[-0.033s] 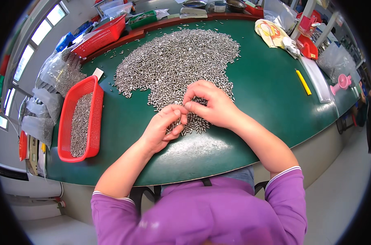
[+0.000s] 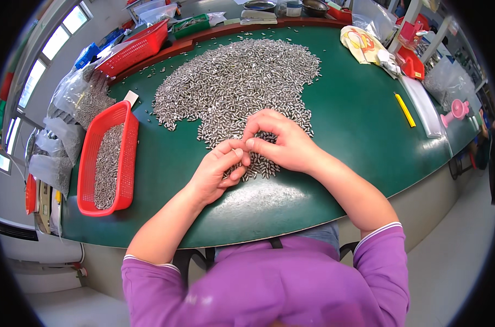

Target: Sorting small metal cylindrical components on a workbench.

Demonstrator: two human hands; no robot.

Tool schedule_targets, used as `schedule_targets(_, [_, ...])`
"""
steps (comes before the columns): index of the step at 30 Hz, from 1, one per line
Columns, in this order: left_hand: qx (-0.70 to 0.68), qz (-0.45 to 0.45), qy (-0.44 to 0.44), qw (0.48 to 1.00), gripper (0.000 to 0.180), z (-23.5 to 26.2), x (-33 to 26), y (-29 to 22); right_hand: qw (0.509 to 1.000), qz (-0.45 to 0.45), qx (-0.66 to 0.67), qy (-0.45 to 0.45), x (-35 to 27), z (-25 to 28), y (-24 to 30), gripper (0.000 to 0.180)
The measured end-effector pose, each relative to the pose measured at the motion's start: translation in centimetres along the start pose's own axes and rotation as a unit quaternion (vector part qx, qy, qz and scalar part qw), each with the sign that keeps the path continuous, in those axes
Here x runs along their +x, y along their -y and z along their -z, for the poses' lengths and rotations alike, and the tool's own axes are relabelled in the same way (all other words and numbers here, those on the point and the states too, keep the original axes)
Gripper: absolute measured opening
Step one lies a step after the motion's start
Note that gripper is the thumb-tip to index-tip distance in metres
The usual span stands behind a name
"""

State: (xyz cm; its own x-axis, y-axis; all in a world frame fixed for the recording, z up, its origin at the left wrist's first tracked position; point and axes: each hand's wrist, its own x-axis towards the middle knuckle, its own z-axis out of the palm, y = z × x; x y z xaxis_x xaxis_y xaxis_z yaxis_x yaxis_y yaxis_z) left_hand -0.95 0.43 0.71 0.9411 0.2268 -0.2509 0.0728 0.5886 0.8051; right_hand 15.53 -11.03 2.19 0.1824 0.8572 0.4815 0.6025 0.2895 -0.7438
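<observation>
A wide heap of small silvery metal pins (image 2: 236, 76) covers the middle of the green table (image 2: 356, 131). At its near edge both my hands meet, fingertips together. My left hand (image 2: 217, 169) is closed, its thumb pressed toward the bent fingers. My right hand (image 2: 277, 139) pinches thumb against forefinger beside the left fingertips. Whatever sits between the fingers is too small and hidden to make out. Darker-looking pins lie in the shade under my right palm. On the left stands a red plastic basket (image 2: 128, 169) holding many more of these pins.
Clear bags of pins (image 2: 54, 171) crowd the table's left edge. Another red basket (image 2: 141, 52) and a green tray (image 2: 190, 27) stand at the back left. To the right lie a yellow cutter knife (image 2: 404, 109), a patterned cloth (image 2: 362, 43) and a pink stand (image 2: 454, 111).
</observation>
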Motion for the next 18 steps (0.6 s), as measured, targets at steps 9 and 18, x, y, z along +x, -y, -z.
schedule_targets(9, [-0.011, 0.002, -0.020, 1.000, 0.012, 0.1, 0.1, 0.2, 0.984, 0.002, -0.173, -0.037, -0.4, -0.1, -0.5, 0.015])
schedule_targets(18, [-0.004, 0.012, -0.027, 1.000, 0.017, -0.2, 0.1, -0.1, 0.957, 0.020, -0.286, 0.038, -0.9, -0.1, -2.1, 0.010])
